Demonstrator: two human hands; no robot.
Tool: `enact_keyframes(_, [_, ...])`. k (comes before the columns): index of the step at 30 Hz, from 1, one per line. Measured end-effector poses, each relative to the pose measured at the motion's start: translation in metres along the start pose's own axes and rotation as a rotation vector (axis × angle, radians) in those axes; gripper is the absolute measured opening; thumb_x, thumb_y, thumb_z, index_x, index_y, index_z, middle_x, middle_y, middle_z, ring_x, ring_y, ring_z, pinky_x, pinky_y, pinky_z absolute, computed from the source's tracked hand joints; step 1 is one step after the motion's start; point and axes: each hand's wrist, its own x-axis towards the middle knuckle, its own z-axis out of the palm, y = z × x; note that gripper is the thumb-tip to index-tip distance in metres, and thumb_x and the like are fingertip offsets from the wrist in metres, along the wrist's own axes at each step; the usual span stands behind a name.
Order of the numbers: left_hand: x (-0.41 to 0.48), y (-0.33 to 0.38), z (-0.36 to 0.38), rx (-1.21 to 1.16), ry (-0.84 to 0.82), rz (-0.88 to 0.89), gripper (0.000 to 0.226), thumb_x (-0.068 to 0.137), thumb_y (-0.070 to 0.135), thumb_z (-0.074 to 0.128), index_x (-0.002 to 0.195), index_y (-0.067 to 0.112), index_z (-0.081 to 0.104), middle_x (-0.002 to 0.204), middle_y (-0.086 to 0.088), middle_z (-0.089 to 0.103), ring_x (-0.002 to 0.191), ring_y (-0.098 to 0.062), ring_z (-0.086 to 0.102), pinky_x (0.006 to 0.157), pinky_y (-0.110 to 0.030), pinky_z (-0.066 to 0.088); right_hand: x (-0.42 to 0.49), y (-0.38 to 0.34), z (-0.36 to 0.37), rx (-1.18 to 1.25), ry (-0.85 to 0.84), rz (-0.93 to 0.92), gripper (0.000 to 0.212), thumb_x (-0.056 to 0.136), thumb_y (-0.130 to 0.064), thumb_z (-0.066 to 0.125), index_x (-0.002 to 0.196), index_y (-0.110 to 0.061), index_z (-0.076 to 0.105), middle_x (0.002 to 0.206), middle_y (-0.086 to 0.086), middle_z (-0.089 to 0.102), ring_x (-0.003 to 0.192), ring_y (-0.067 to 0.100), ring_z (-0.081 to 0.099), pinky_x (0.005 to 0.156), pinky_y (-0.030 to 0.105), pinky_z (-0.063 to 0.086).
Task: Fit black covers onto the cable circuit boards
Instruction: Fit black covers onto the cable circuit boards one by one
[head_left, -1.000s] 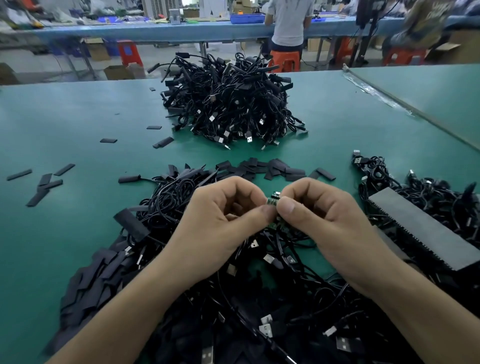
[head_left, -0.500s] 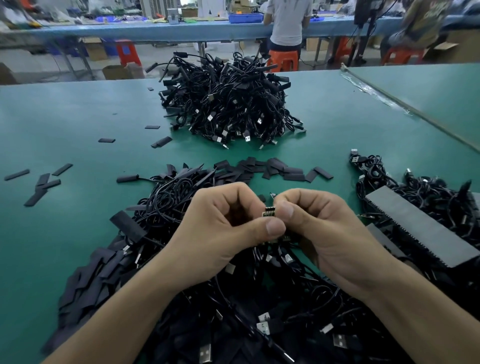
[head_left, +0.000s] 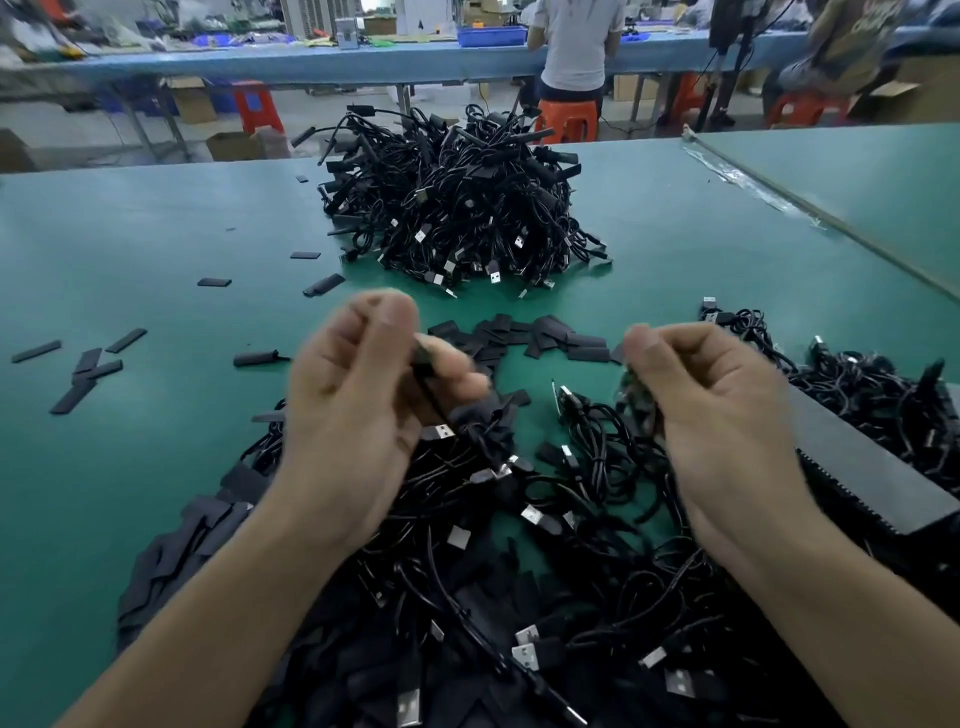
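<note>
Circuit board (head_left: 636, 392), greenish and blurred, is pinched in the right hand (head_left: 717, 415) above the near cable heap (head_left: 545, 525). The left hand (head_left: 353, 410), held apart over the same heap, grips a dark piece (head_left: 423, 358) too blurred to identify. Loose black covers (head_left: 519, 338) lie just beyond the heap on the green surface (head_left: 156, 234), with a second cable pile (head_left: 457, 208) farther beyond.
</note>
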Motion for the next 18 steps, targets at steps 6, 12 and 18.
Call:
enact_keyframes(6, [0.016, 0.018, -0.024, 0.341, 0.532, 0.222, 0.016, 0.102, 0.027, 0.055, 0.088, 0.026, 0.063, 0.055, 0.011, 0.046, 0.041, -0.006, 0.036, 0.042, -0.020, 0.037, 0.004, 0.012, -0.007, -1.032, 0.131, -0.525, 0.027, 0.084, -0.005, 0.073, 0.103, -0.023, 0.068, 0.110, -0.002, 0.051, 0.101, 0.015, 0.041, 0.089, 0.023, 0.021])
enact_keyframes(12, [0.018, 0.001, -0.027, 0.683, 0.355, -0.004, 0.027, 0.103, 0.022, 0.051, 0.104, 0.040, 0.072, 0.063, 0.024, 0.036, 0.053, -0.013, 0.051, 0.055, -0.025, 0.043, -0.018, 0.001, 0.001, -1.628, -0.362, -0.296, 0.030, 0.086, -0.019, 0.059, 0.109, -0.036, 0.049, 0.115, -0.012, 0.047, 0.120, 0.014, 0.040, 0.095, 0.041, 0.010])
enact_keyframes(18, [0.015, -0.012, -0.033, 0.749, 0.151, -0.157, 0.024, 0.099, 0.014, 0.057, 0.114, 0.030, 0.067, 0.064, 0.013, 0.066, 0.045, -0.001, 0.048, 0.044, -0.011, 0.039, -0.015, -0.008, 0.024, -1.611, -0.476, -0.391, 0.031, 0.080, -0.007, 0.056, 0.080, -0.029, 0.034, 0.077, -0.010, 0.044, 0.077, 0.016, 0.042, 0.086, 0.039, 0.016])
